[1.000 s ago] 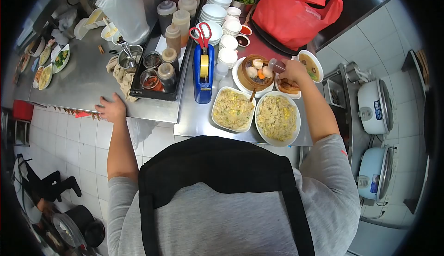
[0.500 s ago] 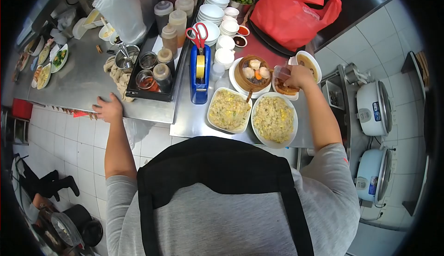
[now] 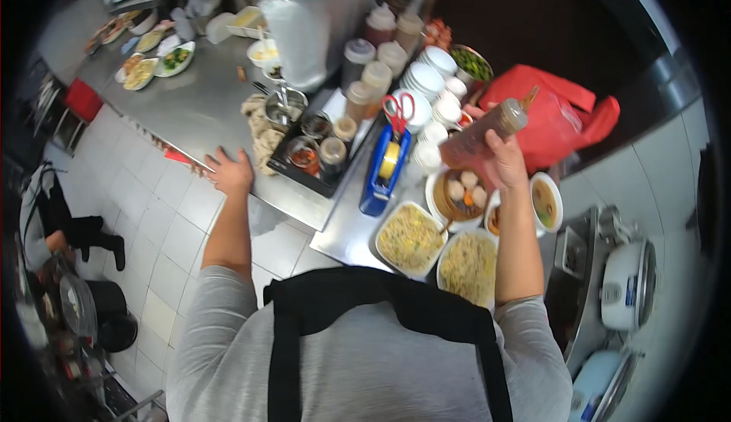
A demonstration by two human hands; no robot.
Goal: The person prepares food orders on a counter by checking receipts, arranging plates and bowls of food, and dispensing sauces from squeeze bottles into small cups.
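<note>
My right hand [image 3: 505, 161] is wrapped round a clear squeeze bottle [image 3: 481, 136] of brownish sauce, raised and tilted with its nozzle up to the right. Below it are a bamboo steamer [image 3: 444, 202] of dumplings and balls and a dish of brown food [image 3: 493, 222], partly hidden by my forearm. A bowl of soup [image 3: 546, 203] stands just right of my wrist. Two dishes of fried rice, one squarish [image 3: 410, 238] and one oval [image 3: 466, 268], sit nearer me. My left hand [image 3: 230, 172] rests on the steel counter's edge, fingers spread, holding nothing.
A blue tape dispenser [image 3: 375, 186] with red scissors [image 3: 398, 106] stands beside a black tray [image 3: 285, 161] of sauce containers. Stacked white bowls [image 3: 421, 83] and a red plastic bag [image 3: 537, 117] lie behind. Plated food [image 3: 177, 58] sits far left; rice cookers [image 3: 626, 285] line the right.
My right hand has lifted from the dish beside the soup bowl, and the squeeze bottle now shows raised in it. My left hand stays at the counter edge. The camera view has turned.
</note>
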